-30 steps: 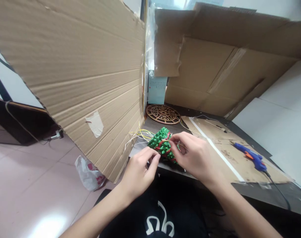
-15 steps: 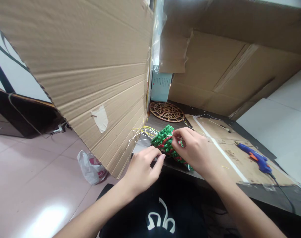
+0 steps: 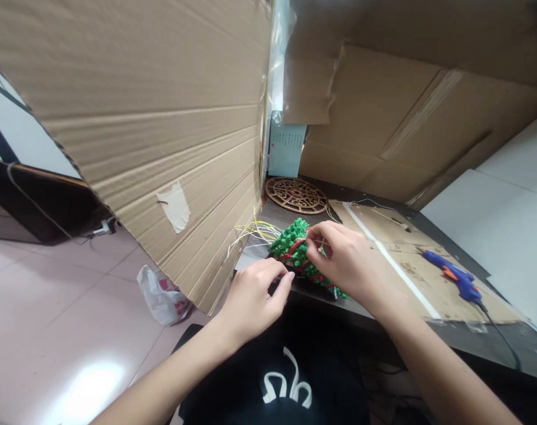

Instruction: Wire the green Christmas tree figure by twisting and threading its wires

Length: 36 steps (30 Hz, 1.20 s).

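More of the green piece (image 3: 290, 243) shows below the right hand (image 3: 346, 257), whose grip pinches a strand (image 3: 302, 238).

No words, brand or number could be read for certain. The light blue card (image 3: 287, 147) bore columns of small dark characters, too tiny to make out, with a little red mark to their left. Red print on the white plastic bag (image 3: 157, 301) was creased and blurred. Dark printing on the flat cardboard sheet (image 3: 395, 248) was smudged beyond reading. The dark clothing (image 3: 330, 348) carried large, curved white marks (image 3: 276, 386), like letters or a design; which of these could not be told.
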Each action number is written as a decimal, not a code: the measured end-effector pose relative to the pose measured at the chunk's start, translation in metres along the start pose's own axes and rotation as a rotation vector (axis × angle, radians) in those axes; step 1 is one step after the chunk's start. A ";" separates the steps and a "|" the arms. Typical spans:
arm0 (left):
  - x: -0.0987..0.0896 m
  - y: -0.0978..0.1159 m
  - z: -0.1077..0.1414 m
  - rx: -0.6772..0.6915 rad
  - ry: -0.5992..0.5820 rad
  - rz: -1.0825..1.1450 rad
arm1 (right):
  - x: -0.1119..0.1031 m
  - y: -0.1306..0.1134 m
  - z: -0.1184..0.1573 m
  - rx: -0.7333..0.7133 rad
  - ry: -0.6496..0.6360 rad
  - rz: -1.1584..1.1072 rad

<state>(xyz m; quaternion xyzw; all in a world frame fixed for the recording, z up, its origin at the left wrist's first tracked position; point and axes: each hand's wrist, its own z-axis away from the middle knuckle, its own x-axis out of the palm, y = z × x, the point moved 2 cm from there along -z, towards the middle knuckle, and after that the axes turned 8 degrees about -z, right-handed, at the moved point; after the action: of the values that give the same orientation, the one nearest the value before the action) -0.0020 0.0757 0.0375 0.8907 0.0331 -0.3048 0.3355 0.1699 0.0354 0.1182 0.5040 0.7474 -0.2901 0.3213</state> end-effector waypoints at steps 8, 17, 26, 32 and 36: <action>0.001 -0.001 0.001 0.012 -0.011 -0.015 | 0.005 0.000 0.000 -0.022 -0.048 0.107; -0.016 0.007 -0.023 0.085 0.310 -0.030 | -0.009 -0.002 -0.016 -0.009 -0.202 -0.096; -0.010 -0.034 -0.077 -0.260 -0.122 0.681 | -0.020 0.013 -0.035 0.087 -0.263 -0.231; -0.012 -0.042 -0.073 -0.376 -0.301 0.758 | -0.030 0.021 -0.044 0.082 -0.356 -0.326; -0.014 -0.038 -0.073 -0.437 -0.373 0.762 | -0.029 0.025 -0.046 0.056 -0.385 -0.382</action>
<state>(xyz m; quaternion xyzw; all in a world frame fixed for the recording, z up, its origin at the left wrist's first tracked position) 0.0152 0.1526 0.0664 0.6781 -0.2932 -0.3005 0.6033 0.1928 0.0623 0.1666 0.2983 0.7458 -0.4565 0.3827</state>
